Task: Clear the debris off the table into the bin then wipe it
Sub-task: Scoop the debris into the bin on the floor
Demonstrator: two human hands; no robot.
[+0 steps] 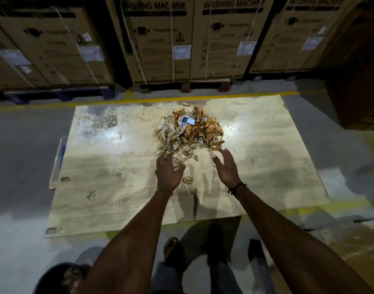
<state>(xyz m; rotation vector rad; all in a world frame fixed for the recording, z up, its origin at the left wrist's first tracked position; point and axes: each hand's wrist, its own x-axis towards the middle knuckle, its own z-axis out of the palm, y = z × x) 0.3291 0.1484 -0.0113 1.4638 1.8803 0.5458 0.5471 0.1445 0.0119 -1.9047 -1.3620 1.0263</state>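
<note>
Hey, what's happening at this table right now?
A person stands at a worn table with a heap of debris, brownish peels and clear plastic wrappers, near its middle. Both hands are open: the left hand rests on the pile's near edge, and the right hand hovers beside it. A few scraps lie between the hands. A dark bin sits on the floor at lower left. Washing machine boxes stand behind.

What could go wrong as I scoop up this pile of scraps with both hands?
Loose bits near the left hand and right hand may slip out; a few stray scraps already lie apart from the debris pile. The bin sits low by your feet, so pieces could drop on the floor during the carry.
</note>
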